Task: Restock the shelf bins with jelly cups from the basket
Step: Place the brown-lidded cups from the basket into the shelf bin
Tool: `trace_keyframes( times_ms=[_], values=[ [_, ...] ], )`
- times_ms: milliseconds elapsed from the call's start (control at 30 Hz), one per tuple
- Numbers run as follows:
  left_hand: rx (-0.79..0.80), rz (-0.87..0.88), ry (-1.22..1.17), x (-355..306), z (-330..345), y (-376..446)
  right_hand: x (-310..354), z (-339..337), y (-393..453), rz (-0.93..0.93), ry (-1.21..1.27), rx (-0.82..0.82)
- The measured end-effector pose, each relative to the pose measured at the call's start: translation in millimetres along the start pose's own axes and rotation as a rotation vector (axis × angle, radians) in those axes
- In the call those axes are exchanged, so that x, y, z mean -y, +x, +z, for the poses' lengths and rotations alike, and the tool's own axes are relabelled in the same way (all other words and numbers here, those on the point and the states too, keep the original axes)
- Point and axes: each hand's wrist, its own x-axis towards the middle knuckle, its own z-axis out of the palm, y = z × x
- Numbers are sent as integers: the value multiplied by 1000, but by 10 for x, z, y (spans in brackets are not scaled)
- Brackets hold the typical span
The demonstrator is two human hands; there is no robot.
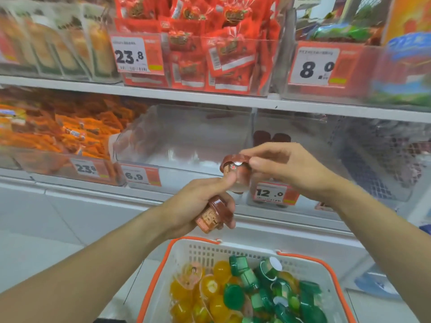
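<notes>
My left hand (198,201) grips a brown jelly cup (213,216) in its curled fingers, and its thumb touches a second brown jelly cup (234,173) above it. My right hand (279,164) pinches the lid rim of that upper cup. Both hands are in front of two clear shelf bins: one (186,141) tagged 6.9 and one (291,136) tagged 12.0 that holds two brown cups at its back. Below stands a white basket (233,249) with orange rim, holding several orange and green jelly cups (245,294).
Orange snack packets (70,134) fill the bin at the left. Red packets (210,43) fill the upper shelf bin tagged 23.8. A white shelf edge (210,96) runs above the clear bins. A mesh-sided bin (384,155) stands at the right.
</notes>
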Motion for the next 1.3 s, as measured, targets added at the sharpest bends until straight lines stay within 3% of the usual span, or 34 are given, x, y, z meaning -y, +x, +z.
trace_keyframes(
  times_ms=[67,167,300,467,567,633,867,1167,1300],
  values=[
    [43,11,20,3,91,64,-30,-129,-58,110,51,-20],
    [82,-6,30,1,203,179,-83,-268,-103,226,76,77],
    [91,-22,-84,-20,331,309,-78,-453,-59,225,143,20],
    [-35,-129,-266,15,405,452,-254,-613,128,180,105,-285],
    [-119,-183,-301,85,399,507,-564,-612,306,241,-1,-528],
    [-147,-207,-311,126,390,528,-755,-574,417,297,-59,-592],
    [-163,-226,-312,154,329,577,-917,-426,636,314,-378,-547],
    [-133,-200,-339,149,371,539,-906,-461,664,369,-484,-479],
    [-167,-156,-414,106,396,514,-681,-430,628,196,-540,-561]
  ],
)
